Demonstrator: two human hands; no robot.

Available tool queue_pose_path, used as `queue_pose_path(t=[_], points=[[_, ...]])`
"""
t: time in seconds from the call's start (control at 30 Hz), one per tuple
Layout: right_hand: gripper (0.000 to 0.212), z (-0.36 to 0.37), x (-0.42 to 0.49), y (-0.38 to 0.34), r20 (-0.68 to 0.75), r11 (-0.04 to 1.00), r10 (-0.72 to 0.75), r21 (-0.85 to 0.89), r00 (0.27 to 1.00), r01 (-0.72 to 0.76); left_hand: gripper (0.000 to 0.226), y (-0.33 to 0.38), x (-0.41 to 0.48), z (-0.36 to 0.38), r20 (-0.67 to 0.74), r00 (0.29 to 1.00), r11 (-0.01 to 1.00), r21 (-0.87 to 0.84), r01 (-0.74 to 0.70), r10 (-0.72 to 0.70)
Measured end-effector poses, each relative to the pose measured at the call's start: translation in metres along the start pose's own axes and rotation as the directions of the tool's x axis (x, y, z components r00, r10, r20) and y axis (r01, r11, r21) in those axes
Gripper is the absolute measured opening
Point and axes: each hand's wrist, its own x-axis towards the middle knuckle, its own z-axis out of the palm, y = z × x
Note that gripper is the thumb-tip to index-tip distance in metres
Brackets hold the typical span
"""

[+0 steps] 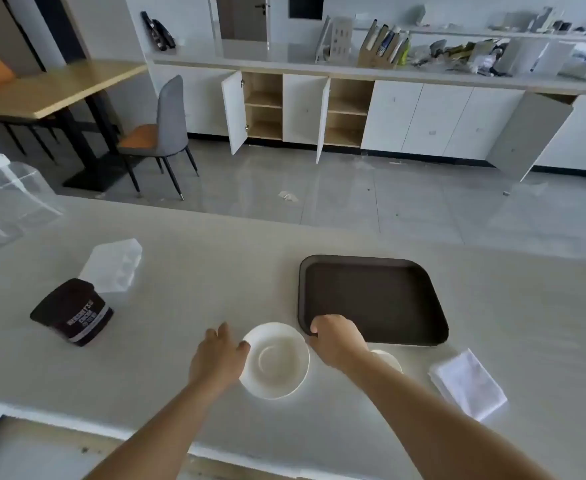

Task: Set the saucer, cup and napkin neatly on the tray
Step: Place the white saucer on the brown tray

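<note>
A white saucer [276,361] lies on the pale counter, just left of the near-left corner of the dark brown tray [388,271], which holds nothing. My left hand [217,355] is at the saucer's left rim with its fingers spread and the thumb touching the edge. My right hand [336,337] is curled at the saucer's right rim, over the tray's near-left corner; what its fingers grip is hidden. A white cup [390,360] stands behind my right forearm, mostly hidden. The folded white napkin [468,384] lies to the right of it.
A dark cocoa tub [73,311] and a clear plastic container [113,265] sit on the counter's left. A clear pump bottle [4,192] stands at the far left. The counter's near edge [77,424] is close below my arms.
</note>
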Motion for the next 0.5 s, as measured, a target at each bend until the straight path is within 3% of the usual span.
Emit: queue_pose_path(t=[0.13,0.27,0.5], points=[[0.019,0.025,0.008,-0.006,0.075,0.991,0.130,-0.027,0.989,-0.129,0.028,-0.012,0.015,0.012,0.135,0.990,0.999,-0.016,0.035,-0.033],[0.021,0.040,0.017,-0.006,0.115,0.982,0.188,-0.004,0.975,-0.189,0.003,-0.015,0.018,0.024,0.110,0.994,0.998,-0.063,0.008,-0.001],[0.026,0.056,0.025,-0.004,0.164,0.964,0.223,0.107,0.961,-0.242,0.035,-0.008,0.008,0.036,0.078,0.983,0.893,-0.412,0.181,-0.164]])
